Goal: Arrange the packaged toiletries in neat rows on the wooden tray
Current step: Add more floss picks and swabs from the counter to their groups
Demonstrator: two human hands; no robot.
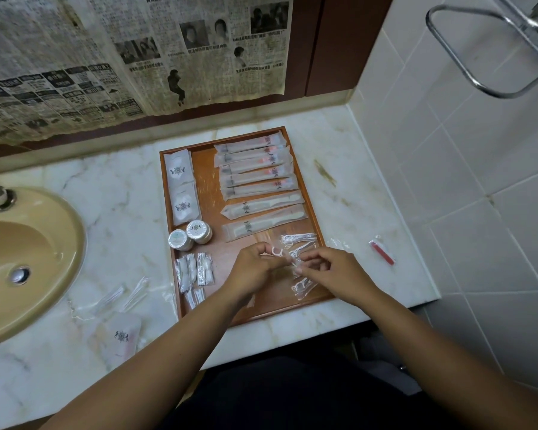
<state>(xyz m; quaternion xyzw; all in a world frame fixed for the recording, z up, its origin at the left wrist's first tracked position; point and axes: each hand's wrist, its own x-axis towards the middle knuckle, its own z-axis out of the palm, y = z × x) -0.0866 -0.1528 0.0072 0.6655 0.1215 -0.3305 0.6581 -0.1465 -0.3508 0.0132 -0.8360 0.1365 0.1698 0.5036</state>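
Both hands meet at lower centre of the frame over the tray (196, 169): left hand (251, 268) and right hand (336, 274) pinch a clear floss-pick packet (288, 259) between narrow fingers. Toothbrush packets (255, 169) lie in rows at the tray's upper right; a red packet (382, 251) sits on the worktop (112, 181) at right.

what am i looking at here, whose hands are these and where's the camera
One picture, from a camera worn on a person's head, looking down at their own bare hands. No robot. On a marble counter beside a sink lies a wooden tray with wrapped toiletries in rows: long toothbrush packets, two round soaps, flat pouches. The left hand and right hand together pinch a clear packet with a floss pick. A red-tipped packet lies off the tray.
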